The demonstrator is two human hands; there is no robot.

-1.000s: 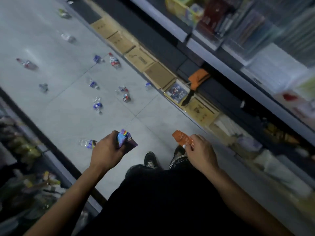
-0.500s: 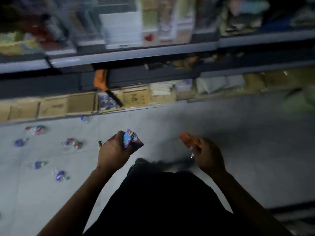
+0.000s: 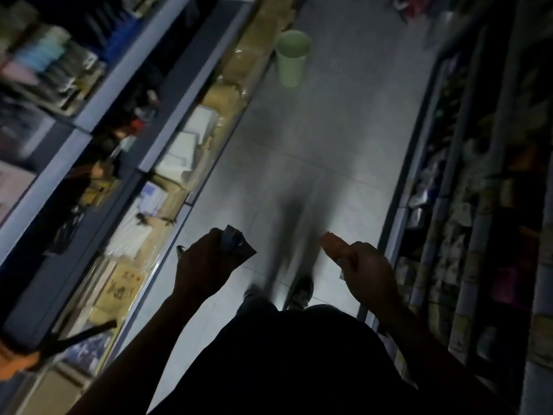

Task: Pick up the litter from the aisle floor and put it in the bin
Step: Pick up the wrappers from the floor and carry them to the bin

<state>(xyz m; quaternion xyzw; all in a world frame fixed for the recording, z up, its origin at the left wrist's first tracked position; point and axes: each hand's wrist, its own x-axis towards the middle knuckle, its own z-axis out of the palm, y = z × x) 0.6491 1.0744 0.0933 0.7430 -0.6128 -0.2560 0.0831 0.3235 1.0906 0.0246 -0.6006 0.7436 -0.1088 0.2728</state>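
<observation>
Shelves (image 3: 125,94) run down both sides of the frame now, where a second ago the view looked over a floor dotted with litter — the person has swung round, and that scattered mess is out of shot. Floor (image 3: 344,151) stretches clear up the middle toward the bin (image 3: 291,56), pale green, upright at upper centre against the left shelf foot. That turn reads as the carry leg: both loads are headed for the drop. Left hand (image 3: 203,265), lower centre, is curled round a dark wrapper (image 3: 236,245) poking out above the knuckles. Right hand (image 3: 366,265), beside it, pinches an orange wrapper (image 3: 333,242) that juts toward the frame's middle. Both hands sit low in the frame, well apart from the bin, which lies straight ahead and slightly left of them. A shoe (image 3: 300,292) shows between the arms.
</observation>
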